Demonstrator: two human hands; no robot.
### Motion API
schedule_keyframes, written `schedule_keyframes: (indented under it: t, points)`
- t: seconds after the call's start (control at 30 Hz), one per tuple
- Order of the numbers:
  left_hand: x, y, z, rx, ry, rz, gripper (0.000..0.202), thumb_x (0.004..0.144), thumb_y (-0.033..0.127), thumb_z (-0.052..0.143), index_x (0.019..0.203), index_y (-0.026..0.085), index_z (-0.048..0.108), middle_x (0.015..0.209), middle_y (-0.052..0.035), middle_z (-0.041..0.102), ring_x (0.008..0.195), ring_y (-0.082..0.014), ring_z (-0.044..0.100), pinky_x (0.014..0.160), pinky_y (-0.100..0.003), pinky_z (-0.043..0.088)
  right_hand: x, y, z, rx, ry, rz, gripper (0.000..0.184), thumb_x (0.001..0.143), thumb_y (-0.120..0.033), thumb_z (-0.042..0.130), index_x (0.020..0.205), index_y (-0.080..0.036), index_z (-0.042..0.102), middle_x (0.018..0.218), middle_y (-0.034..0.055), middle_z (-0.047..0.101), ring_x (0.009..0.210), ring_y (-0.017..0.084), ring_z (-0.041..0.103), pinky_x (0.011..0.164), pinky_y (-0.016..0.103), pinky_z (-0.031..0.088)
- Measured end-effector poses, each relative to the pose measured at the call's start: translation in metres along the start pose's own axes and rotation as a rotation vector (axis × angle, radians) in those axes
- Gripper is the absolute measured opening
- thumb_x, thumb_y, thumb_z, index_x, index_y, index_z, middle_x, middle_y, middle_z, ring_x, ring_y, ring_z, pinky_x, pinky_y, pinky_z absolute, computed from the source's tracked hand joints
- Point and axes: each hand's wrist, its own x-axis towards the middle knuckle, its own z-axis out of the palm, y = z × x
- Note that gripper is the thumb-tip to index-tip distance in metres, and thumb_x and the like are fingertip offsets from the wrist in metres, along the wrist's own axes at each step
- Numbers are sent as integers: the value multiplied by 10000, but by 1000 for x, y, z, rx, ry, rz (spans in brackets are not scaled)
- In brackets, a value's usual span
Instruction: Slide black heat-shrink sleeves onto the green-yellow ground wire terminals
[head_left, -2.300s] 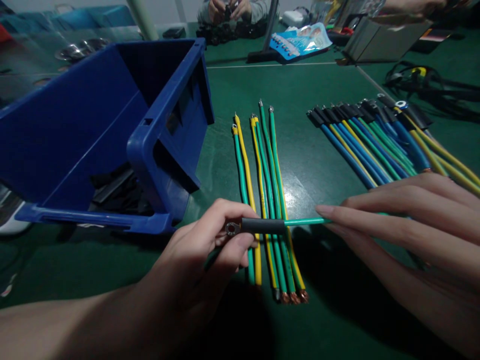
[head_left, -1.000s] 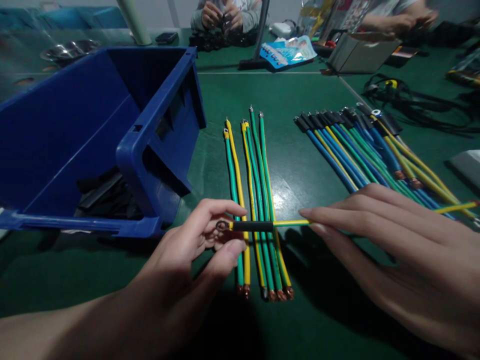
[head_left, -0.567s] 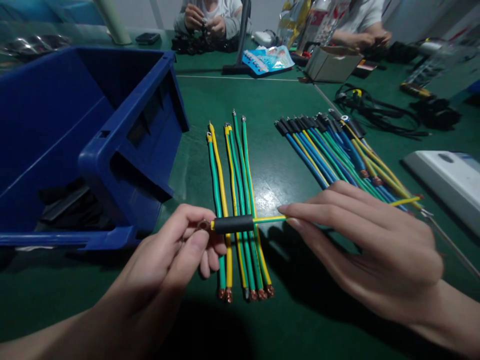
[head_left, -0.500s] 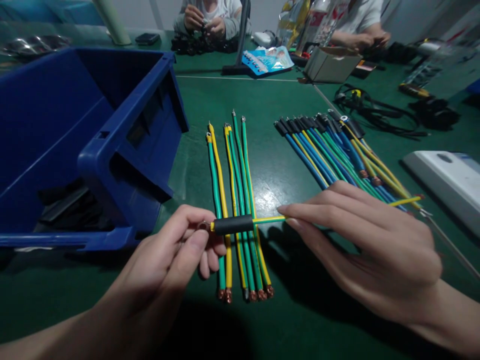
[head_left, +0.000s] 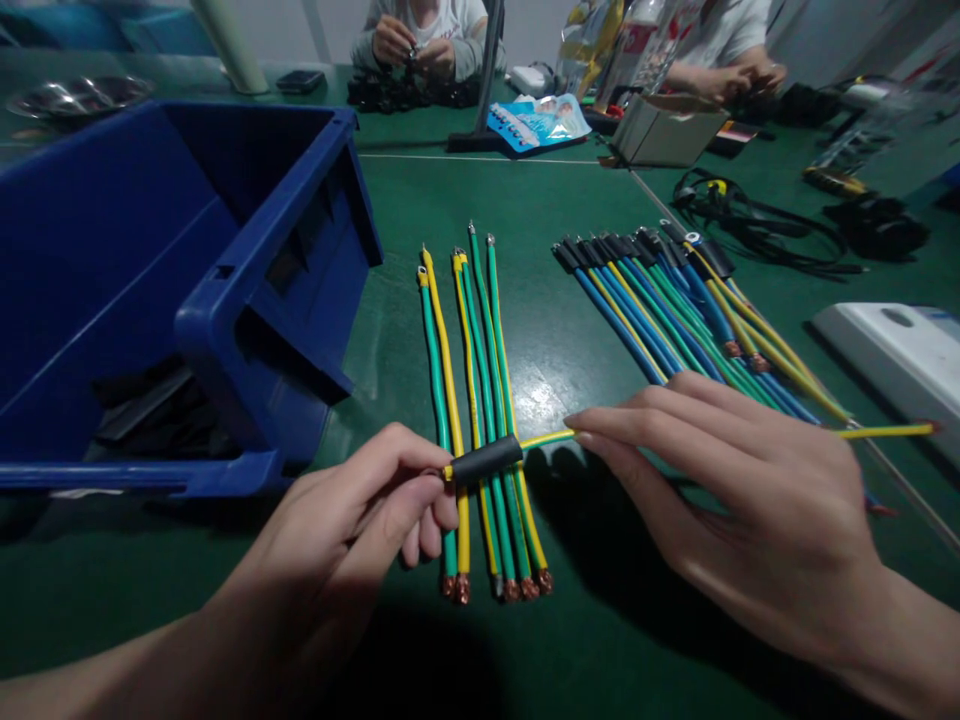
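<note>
A yellow-green wire (head_left: pixel 549 438) is stretched between my hands, with a black sleeve (head_left: pixel 486 461) around its left part. My left hand (head_left: pixel 379 495) is closed in a pinch on the wire's left end, just beyond the sleeve; the fingertips hide the tip. Thumb and fingers of my right hand (head_left: pixel 739 480) pinch the same wire to the right of the sleeve, and its far end sticks out past the knuckles. Beneath the sleeve lie several green and yellow cables (head_left: pixel 484 370) with metal terminals at the top and bare copper at the bottom.
A blue bin (head_left: pixel 255 235) with black pieces (head_left: pixel 146 410) inside stands at left. Sleeved cables (head_left: pixel 637 290) lie in a row at right, near a white device (head_left: pixel 896 345) and black cords (head_left: pixel 757 230). Two people (head_left: pixel 420 45) work across the table, behind a small box (head_left: pixel 667 130).
The sleeve now slants up to the right, and the ring terminal seen before is covered by my left fingers. The wire's free end beyond my right hand has swung right and slightly lower.
</note>
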Motion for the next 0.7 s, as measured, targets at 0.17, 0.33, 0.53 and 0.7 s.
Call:
schedule_keyframes:
  t: [0.17,0.33,0.53,0.7]
  points:
    - [3,-2,-2,-77,-42,39,126,979,245,532,922,201,635,699,42,656,603,-91,592,588,-200,471,6,3,-3,33,35,-39,108,911,-81,647,945,-181,665,762,-9,674,655,129,515,589,284,407]
    - [7,-6,-5,-77,-118,76,197,1014,308,470,928,195,607,743,20,651,607,-104,587,578,-217,479,7,3,-4,57,90,-37,138,910,-72,628,977,-191,646,742,-9,660,619,117,536,564,265,417]
    - [11,-14,-14,-118,-253,146,340,1040,482,444,961,194,607,798,6,652,670,-114,607,612,-230,486,9,1,-4,57,103,-40,86,920,-104,627,936,-178,668,743,-1,674,623,110,554,570,256,426]
    - [11,-15,-17,-120,-293,163,376,1050,523,396,982,203,579,826,1,655,697,-118,609,628,-234,482,11,3,-4,27,110,-100,160,880,-45,683,962,-182,676,821,4,713,739,112,590,656,239,464]
